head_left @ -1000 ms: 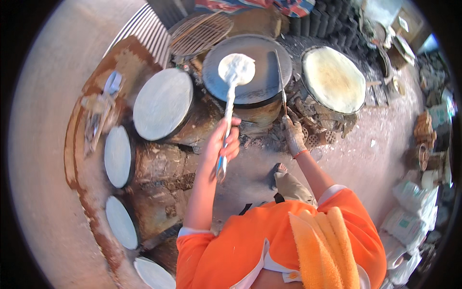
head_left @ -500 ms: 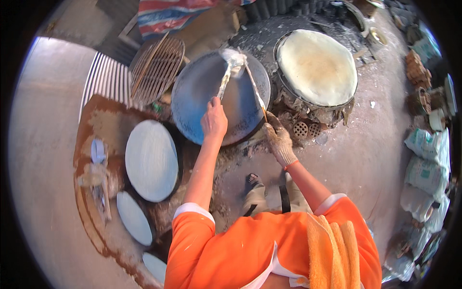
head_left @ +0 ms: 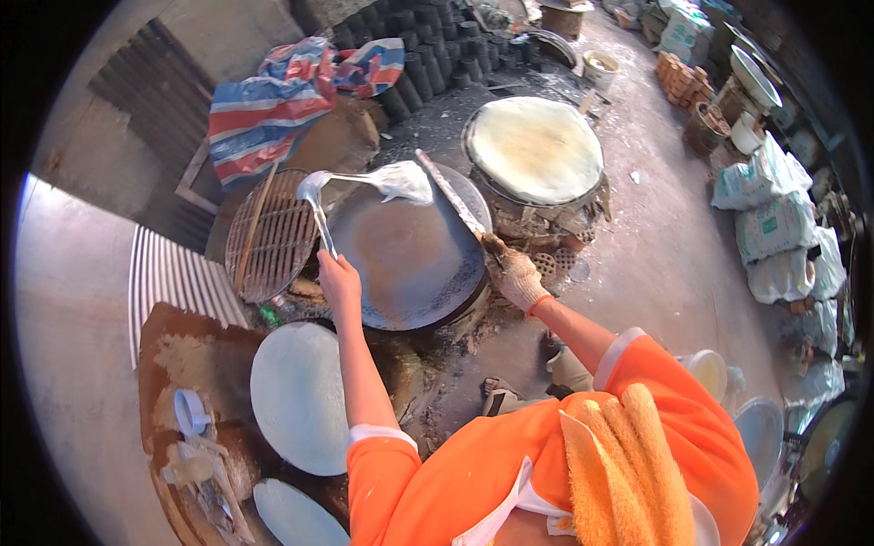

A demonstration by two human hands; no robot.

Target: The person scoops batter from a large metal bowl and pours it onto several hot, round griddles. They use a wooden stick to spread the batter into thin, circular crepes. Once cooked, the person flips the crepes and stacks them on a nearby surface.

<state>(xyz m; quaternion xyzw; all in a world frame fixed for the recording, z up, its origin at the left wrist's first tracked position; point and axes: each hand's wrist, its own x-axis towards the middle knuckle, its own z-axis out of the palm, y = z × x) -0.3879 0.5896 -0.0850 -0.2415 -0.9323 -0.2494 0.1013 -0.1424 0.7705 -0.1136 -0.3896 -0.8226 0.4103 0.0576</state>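
Note:
My bare left hand (head_left: pixel 340 280) is closed around the lower end of a white-coated stick-like tool (head_left: pixel 319 214). Its far end is smeared with pale paste, so its shape is hard to tell. A strand of sticky white dough (head_left: pixel 402 182) stretches from it to the right, above a wide dark round pan (head_left: pixel 401 300). In a soiled knit glove, my right hand (head_left: pixel 514 275) grips a dough-smeared wooden stick (head_left: pixel 451 193) that slants up and left over the pan's right side. A second round pan at the far right bears a pale flat sheet (head_left: pixel 537 150).
Left of the pan lies a round slatted rack (head_left: pixel 269 237). White round discs (head_left: pixel 300 396) stand near my left forearm, beside a brown ledge (head_left: pixel 173 350). Striped plastic sheeting (head_left: pixel 273 109) and stacked dark cylinders (head_left: pixel 423 55) lie behind. Filled white sacks (head_left: pixel 774 223) line the right.
The left-hand tool has swung left, drawing the dough lump out into a strand. The right-hand stick now leans further left. My view has shifted, so the pans sit lower and further left.

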